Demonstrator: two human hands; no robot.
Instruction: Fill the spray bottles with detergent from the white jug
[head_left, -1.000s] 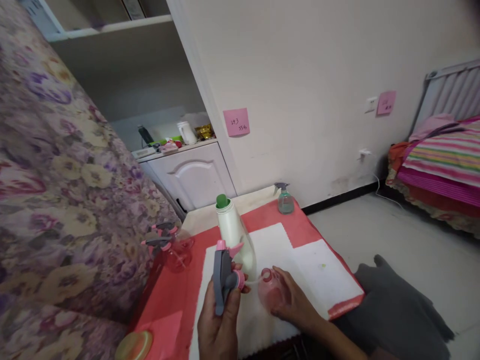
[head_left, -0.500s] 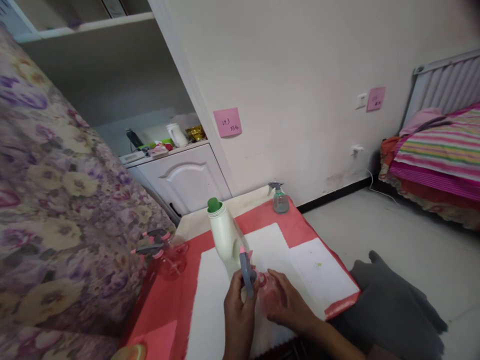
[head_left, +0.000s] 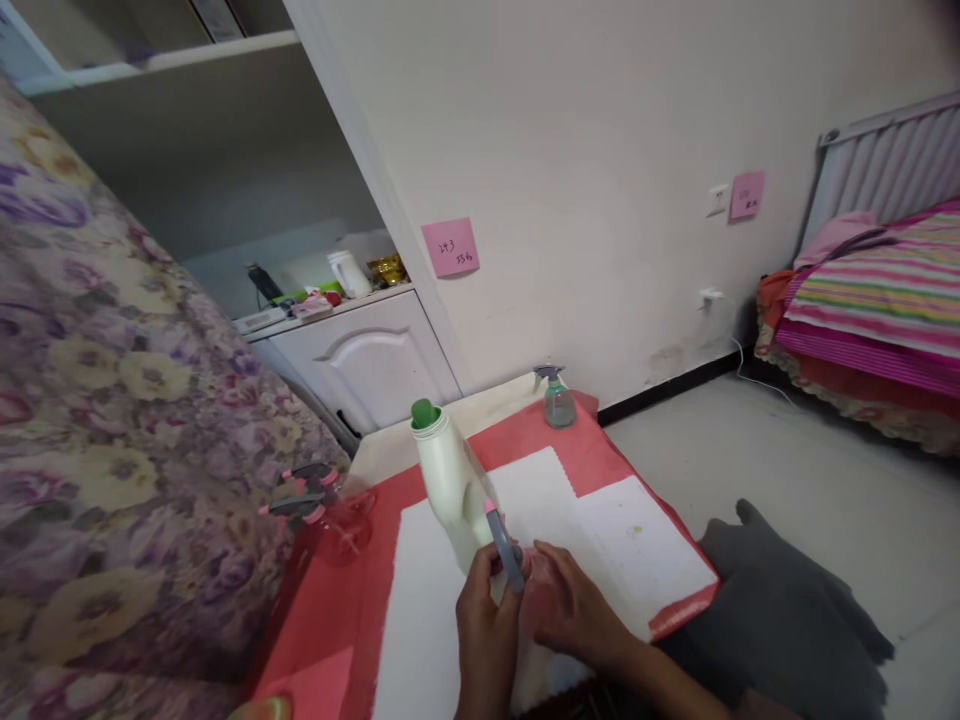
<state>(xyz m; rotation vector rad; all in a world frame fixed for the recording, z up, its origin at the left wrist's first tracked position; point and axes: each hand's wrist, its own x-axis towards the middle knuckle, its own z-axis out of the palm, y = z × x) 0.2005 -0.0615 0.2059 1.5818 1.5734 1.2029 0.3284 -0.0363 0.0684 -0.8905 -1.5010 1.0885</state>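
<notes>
My left hand point(head_left: 484, 610) grips the grey and pink spray head point(head_left: 505, 545) by its neck. Wrapped around the clear pink bottle point(head_left: 538, 595) just below it is my right hand point(head_left: 581, 605). The spray head sits at the bottle's mouth; whether it is threaded on is hidden by my fingers. Right behind them stands a pale green jug point(head_left: 448, 470) with a green spout insert point(head_left: 424, 412) in its open neck. Two pink spray bottles point(head_left: 349, 530) with grey heads stand to the left. A clear spray bottle point(head_left: 559, 405) with a greenish collar is at the far corner.
White sheets point(head_left: 424, 600) lie over a red cloth point(head_left: 330, 600) on the table. A floral curtain point(head_left: 112, 450) hangs close on the left. Behind are a white cupboard point(head_left: 375, 350) and the wall; a dark grey item point(head_left: 780, 600) lies at the right.
The spray head has come nearer the bottle's mouth and tilted, as my left hand shifted slightly right. My right hand keeps its hold on the bottle.
</notes>
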